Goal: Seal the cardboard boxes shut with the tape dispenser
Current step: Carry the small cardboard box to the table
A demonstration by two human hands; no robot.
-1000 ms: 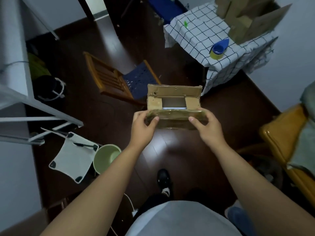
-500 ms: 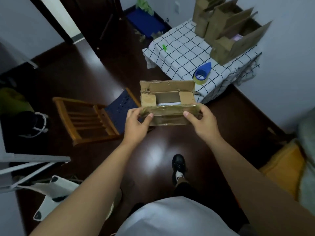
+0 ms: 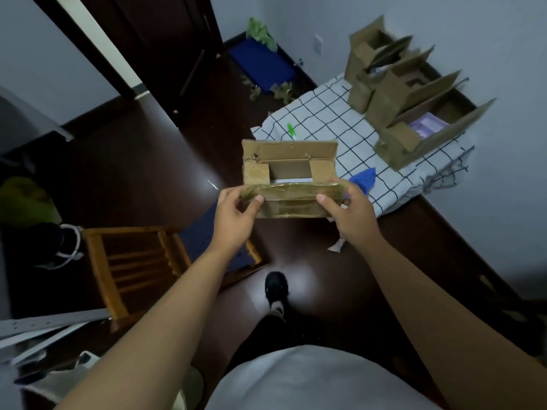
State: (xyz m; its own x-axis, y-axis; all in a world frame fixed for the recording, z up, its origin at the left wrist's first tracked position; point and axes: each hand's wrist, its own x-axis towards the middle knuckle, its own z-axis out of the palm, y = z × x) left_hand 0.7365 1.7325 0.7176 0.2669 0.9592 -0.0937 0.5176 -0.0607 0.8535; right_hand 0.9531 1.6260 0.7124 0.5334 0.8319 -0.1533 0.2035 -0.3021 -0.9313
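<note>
Cardboard box (image 3: 288,179) gripped by left hand (image 3: 235,214), right hand (image 3: 350,213), seemingly open-topped

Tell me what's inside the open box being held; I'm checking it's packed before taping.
Inside the held box, between its side flaps, only a pale flat strip shows; the flaps hide the rest. Both hands grip its near flap.

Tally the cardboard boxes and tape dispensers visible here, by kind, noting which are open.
Open cardboard box held by the left hand and right hand: 1
Open cardboard boxes on the checked tablecloth: 3
Blue tape dispenser, partly hidden behind the right hand: 1
Total: 5
</note>
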